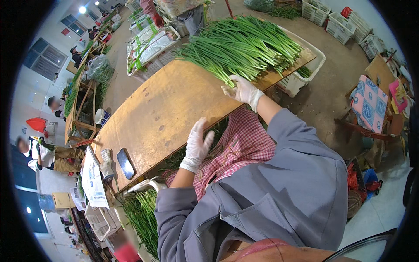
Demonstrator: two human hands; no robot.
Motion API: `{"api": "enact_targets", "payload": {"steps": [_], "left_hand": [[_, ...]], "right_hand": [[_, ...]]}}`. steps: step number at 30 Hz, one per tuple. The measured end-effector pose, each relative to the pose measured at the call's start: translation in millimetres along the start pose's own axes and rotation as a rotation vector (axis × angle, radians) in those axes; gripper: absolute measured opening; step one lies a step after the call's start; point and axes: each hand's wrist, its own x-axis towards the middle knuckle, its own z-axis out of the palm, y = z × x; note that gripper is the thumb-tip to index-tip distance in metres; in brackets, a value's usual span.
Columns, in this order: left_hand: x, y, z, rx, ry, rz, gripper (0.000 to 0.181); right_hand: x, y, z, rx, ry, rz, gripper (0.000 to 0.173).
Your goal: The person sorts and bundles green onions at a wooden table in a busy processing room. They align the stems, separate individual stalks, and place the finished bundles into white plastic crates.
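Observation:
A broad pile of garlic chives [242,46], green leaves with pale stem ends, lies across the far end of the wooden table [157,111]. My right hand [244,91], in a thin white glove, is at the near corner of this pile. Some pale stem ends sit between its thumb and fingers. Gloved the same way, my left hand [198,145] is raised by the table's near edge, thumb apart from the fingers, holding nothing. A red-and-white checked apron [242,140] covers my lap between the hands.
A phone [125,163], a rolled white item [106,163] and printed paper [95,183] lie at the table's left end. More chives [142,216] fill a crate at my left. A white crate [317,65] stands under the far end. A person [176,13] stands beyond the table.

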Motion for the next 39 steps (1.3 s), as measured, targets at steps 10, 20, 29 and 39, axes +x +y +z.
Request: {"api": "enact_targets", "payload": {"steps": [10, 20, 29, 39], "left_hand": [[53.5, -40.1, 6.6, -0.984, 0.068, -0.807, 0.047], [135.4, -69.0, -2.3, -1.219, -0.006, -1.023, 0.084], [239.8, -66.5, 31.0, -1.257, -0.285, -1.146, 0.097], [382.7, -1.1, 117.6, -0.742, 0.028, -1.542, 0.113]], "right_hand": [[-124.4, -32.5, 5.1, -0.598, -0.369, 0.057, 0.034], [-138.7, -296.3, -53.3, -1.007, 0.920, -0.879, 0.067], [-26.5, -383.2, -148.3, -1.352, 1.005, -0.380, 0.068], [23.4, -337.7, -36.4, -1.373, 0.884, 0.261, 0.111]]}}
